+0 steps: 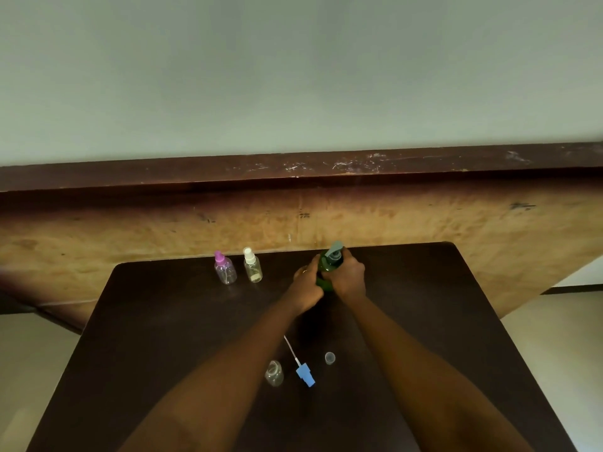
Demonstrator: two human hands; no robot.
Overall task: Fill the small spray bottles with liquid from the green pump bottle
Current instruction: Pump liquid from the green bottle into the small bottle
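On the dark table [163,321], both hands grip the translucent green pump bottle [326,272].

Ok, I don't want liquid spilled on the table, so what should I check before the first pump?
1. Hold on the green pump bottle: ok, the left hand and right hand both grip it.
2. Placing of the open small bottle under the nozzle: not ok, it sits near the front of the table, apart from the pump bottle.
3. Removal of the blue spray head: ok, it lies beside the open small bottle.
4. Upright stance of the open small bottle: cannot tell.
5. Opening of the pink-capped bottle and white-capped bottle: not ok, both heads are on.
6. Pump unlocked: cannot tell.
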